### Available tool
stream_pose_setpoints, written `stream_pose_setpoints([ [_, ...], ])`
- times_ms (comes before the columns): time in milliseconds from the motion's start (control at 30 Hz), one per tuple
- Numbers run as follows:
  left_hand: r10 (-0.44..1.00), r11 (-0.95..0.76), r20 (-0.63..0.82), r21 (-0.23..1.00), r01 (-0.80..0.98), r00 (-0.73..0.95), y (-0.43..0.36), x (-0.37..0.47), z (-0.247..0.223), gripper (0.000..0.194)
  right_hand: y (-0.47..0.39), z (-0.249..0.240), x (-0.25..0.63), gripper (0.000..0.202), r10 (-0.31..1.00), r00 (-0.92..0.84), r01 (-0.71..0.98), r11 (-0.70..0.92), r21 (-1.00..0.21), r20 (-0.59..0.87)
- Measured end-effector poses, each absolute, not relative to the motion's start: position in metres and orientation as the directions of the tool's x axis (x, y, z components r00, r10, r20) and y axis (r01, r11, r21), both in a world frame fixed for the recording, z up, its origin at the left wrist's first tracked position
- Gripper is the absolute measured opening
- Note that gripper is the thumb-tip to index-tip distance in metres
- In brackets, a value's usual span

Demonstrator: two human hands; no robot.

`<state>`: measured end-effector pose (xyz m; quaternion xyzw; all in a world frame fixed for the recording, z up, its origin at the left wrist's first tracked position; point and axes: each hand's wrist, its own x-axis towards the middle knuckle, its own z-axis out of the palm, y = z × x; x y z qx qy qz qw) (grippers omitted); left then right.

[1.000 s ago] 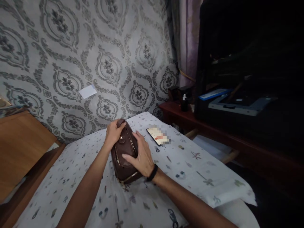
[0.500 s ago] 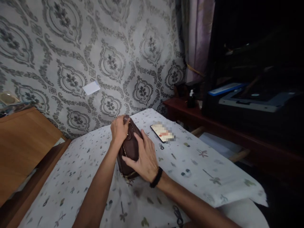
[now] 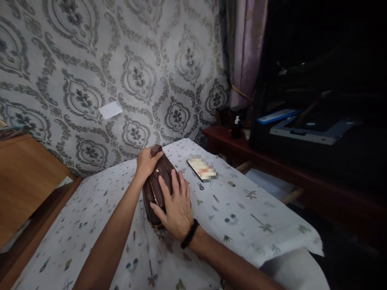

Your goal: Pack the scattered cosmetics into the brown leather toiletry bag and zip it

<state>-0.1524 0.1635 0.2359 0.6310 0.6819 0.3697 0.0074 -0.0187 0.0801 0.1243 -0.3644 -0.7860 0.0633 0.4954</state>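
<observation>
A dark brown handbag [image 3: 155, 189] with gold-coloured zips rests on the patterned white tablecloth [image 3: 223, 205]. At its far end, my left hand [image 3: 147, 163] grips the bag near a strap or handle [image 3: 156, 150], thumb across the top. My right hand [image 3: 177, 203], with a black band [image 3: 190, 234] on the wrist, lies on the bag's side with fingers spread. A phone [image 3: 202, 168] with a lit, blurred-out screen lies to the right of the bag.
Left stands a light wooden cabinet [image 3: 27, 181]. A white paper [image 3: 110, 110] is on the patterned wall. On the right are a dark red shelf [image 3: 223, 137] with a small dark bottle [image 3: 236, 128], a purple curtain [image 3: 246, 52] and a blue-edged item [image 3: 276, 117] inside dark furniture.
The view has shifted slightly, so most things appear further left. My right hand has moved to lie flatter across the bag, which has tipped a little under my hands.
</observation>
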Motion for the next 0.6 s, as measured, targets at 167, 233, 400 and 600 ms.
stream_pose_setpoints([
  [167, 0.884, -0.114, 0.416, 0.633, 0.766, -0.213, 0.170, -0.159, 0.236, 0.023, 0.085, 0.118, -0.012, 0.067, 0.558, -0.189, 0.325, 0.812, -0.485, 0.808],
  [233, 0.895, -0.133, 0.385, 0.710, 0.691, -0.224, 0.173, -0.162, 0.236, 0.026, 0.087, 0.117, -0.009, 0.055, 0.584, -0.117, 0.203, 0.806, -0.557, 0.803],
  [400, 0.907, -0.140, 0.356, 0.758, 0.638, -0.224, 0.177, -0.166, 0.236, 0.027, 0.101, 0.114, -0.008, 0.040, 0.777, 0.039, 0.009, 0.628, -0.778, 0.628],
  [600, 0.940, -0.182, 0.333, 0.666, 0.723, -0.070, 0.156, -0.159, 0.241, 0.031, 0.116, 0.112, -0.007, 0.032, 0.841, 0.084, -0.067, 0.540, -0.839, 0.535],
])
